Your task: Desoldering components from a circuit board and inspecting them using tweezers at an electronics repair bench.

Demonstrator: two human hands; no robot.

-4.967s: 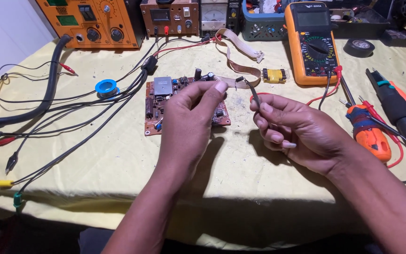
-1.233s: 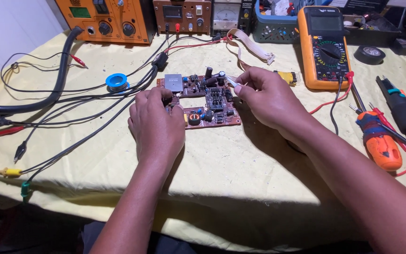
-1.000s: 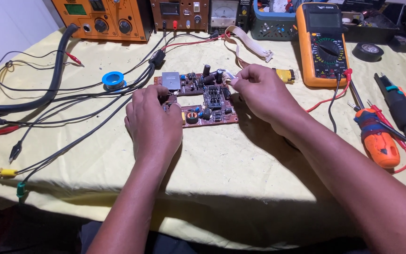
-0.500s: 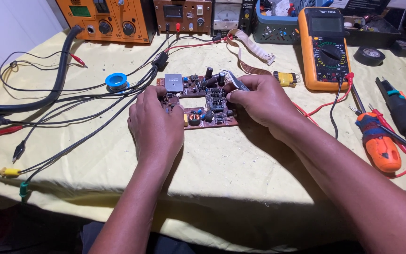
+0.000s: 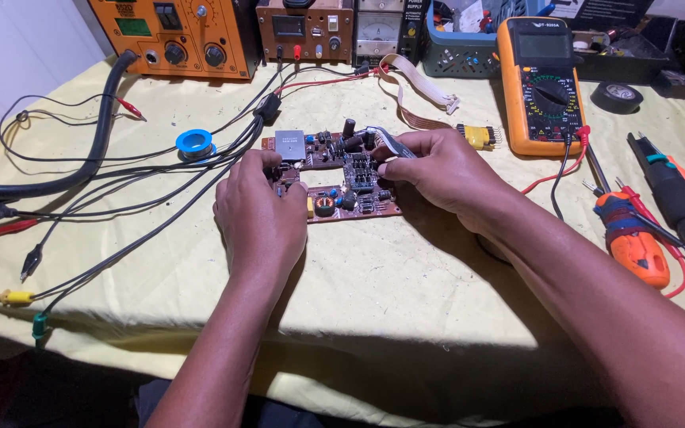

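While the left hand [image 5: 259, 218] presses curled fingers on the brown circuit board [image 5: 334, 174] mid-bench, the right hand [image 5: 438, 170] pinches a grey tool [image 5: 390, 143] over it

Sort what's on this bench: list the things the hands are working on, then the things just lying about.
In hand:
left hand
right hand
circuit board
grey ribbon cable

Lying about:
multimeter
solder spool
tape roll
orange-handled tool

Looked like an electronics repair bench to me: orange power supply [image 5: 172, 36], multimeter [image 5: 542, 83], solder spool [image 5: 194, 143], test leads [image 5: 33, 257] everywhere.
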